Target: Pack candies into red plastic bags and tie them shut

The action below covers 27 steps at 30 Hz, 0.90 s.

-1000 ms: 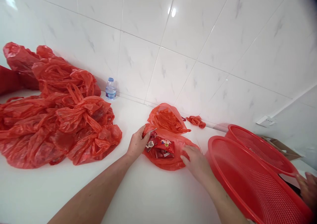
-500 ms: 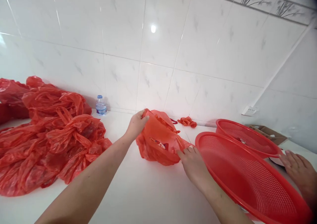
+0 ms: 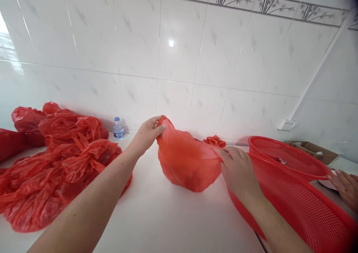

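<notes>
A filled red plastic bag [image 3: 186, 161] hangs stretched between my two hands, its bottom at the white counter [image 3: 167, 223]. My left hand [image 3: 147, 133] pinches the bag's left handle, raised above the counter. My right hand [image 3: 237, 169] grips the right handle, close to the rim of a big red mesh basket [image 3: 302, 212]. The bag's contents are hidden by the plastic.
A heap of tied red bags [image 3: 56, 163] covers the counter's left side. A small water bottle [image 3: 118, 128] stands against the tiled wall. A second red basket [image 3: 288, 158], a cardboard box [image 3: 313, 150], a crumpled red bag scrap [image 3: 214, 141] and another person's hand [image 3: 346, 186] are at the right.
Both hands lifted the bag by its handles off the counter; its open mouth with the packets inside closed up. The view tilted upward.
</notes>
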### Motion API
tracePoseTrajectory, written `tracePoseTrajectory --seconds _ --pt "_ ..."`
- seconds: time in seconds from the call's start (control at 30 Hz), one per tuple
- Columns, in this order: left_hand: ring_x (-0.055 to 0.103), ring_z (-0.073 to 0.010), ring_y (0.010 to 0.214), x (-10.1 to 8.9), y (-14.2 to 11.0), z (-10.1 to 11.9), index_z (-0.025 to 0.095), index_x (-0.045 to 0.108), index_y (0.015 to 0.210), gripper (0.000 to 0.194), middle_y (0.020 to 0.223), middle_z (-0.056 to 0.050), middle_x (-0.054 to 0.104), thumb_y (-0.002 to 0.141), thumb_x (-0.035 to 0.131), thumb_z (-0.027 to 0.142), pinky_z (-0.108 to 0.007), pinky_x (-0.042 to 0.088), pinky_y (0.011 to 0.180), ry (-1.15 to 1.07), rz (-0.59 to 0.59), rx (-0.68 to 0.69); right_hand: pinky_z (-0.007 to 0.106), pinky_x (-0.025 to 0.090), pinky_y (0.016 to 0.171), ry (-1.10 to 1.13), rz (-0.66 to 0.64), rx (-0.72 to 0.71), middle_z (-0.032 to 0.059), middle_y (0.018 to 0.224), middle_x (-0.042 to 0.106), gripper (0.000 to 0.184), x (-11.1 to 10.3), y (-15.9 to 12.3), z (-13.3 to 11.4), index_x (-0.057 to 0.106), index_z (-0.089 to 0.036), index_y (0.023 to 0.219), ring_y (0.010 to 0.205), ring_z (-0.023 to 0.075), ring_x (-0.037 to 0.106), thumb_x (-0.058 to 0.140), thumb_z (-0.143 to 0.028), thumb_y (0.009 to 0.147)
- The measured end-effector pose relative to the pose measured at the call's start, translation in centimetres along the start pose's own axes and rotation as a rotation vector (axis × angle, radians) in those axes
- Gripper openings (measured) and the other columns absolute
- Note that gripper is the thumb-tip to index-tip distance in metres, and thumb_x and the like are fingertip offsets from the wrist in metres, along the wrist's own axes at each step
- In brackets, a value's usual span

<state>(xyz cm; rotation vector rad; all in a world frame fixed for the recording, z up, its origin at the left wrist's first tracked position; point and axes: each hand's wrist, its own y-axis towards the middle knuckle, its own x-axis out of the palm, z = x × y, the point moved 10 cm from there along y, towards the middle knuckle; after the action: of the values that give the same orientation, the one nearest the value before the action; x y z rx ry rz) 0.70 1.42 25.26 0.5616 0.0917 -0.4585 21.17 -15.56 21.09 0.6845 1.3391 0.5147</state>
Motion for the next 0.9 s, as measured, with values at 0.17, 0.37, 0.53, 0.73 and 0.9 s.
tracePoseTrajectory --seconds 0.17,0.37,0.53,0.73,0.9 --pt "0.053 -0.0270 0.112 -1.9 -4.2 -2.3 0.026 0.057 0.122 0.045 0.121 -0.005 0.059 0.079 0.058 0.042 -0.037 0.047 0.090 0.112 -0.043 -0.028 0.047 0.036 0.101 0.382 0.183 0.194 0.0090 0.142 0.033 0.053 0.2 -4.3 -0.4 0.031 -0.027 0.137 0.129 0.0280 0.033 0.046 -0.035 0.087" --pt "0.027 -0.0307 0.135 -5.8 -8.9 -10.4 0.028 0.020 0.144 0.082 0.150 -0.011 0.027 0.077 0.055 0.059 -0.044 0.037 0.102 0.037 0.177 -0.049 0.054 0.032 0.103 0.703 0.022 0.473 0.0097 0.151 0.018 0.083 7.6 -9.1 -0.1 0.011 -0.029 0.145 0.136 0.0324 0.023 0.059 -0.046 0.079" --pt "0.022 -0.0320 0.138 -0.6 -11.2 -14.7 0.032 0.014 0.146 0.103 0.154 -0.008 0.014 0.064 0.073 0.049 -0.047 0.029 0.108 0.159 -0.257 -0.219 0.055 0.036 0.100 0.966 -0.103 0.596 0.0118 0.153 0.013 0.108 10.0 -7.7 -0.5 0.004 -0.029 0.146 0.136 0.0371 0.020 0.070 -0.055 0.063" --pt "0.035 -0.0306 0.132 -1.4 -13.4 -16.3 0.033 0.035 0.140 0.067 0.149 -0.006 0.030 0.078 0.060 0.042 -0.045 0.038 0.102 0.091 -0.272 -0.400 0.054 0.032 0.105 1.040 -0.243 0.398 0.0075 0.153 0.016 0.113 8.6 -7.6 -3.4 0.007 -0.034 0.145 0.138 0.0348 0.017 0.077 -0.049 0.057" --pt "0.044 -0.0295 0.126 -4.5 -16.6 -17.5 0.033 0.048 0.130 0.051 0.141 -0.005 0.043 0.081 0.057 0.041 -0.044 0.044 0.097 0.017 -0.084 -0.459 0.056 0.021 0.110 0.919 -0.259 0.428 0.0081 0.152 0.018 0.111 9.0 -10.7 -2.4 0.010 -0.031 0.145 0.139 0.0334 0.013 0.078 -0.038 0.058"
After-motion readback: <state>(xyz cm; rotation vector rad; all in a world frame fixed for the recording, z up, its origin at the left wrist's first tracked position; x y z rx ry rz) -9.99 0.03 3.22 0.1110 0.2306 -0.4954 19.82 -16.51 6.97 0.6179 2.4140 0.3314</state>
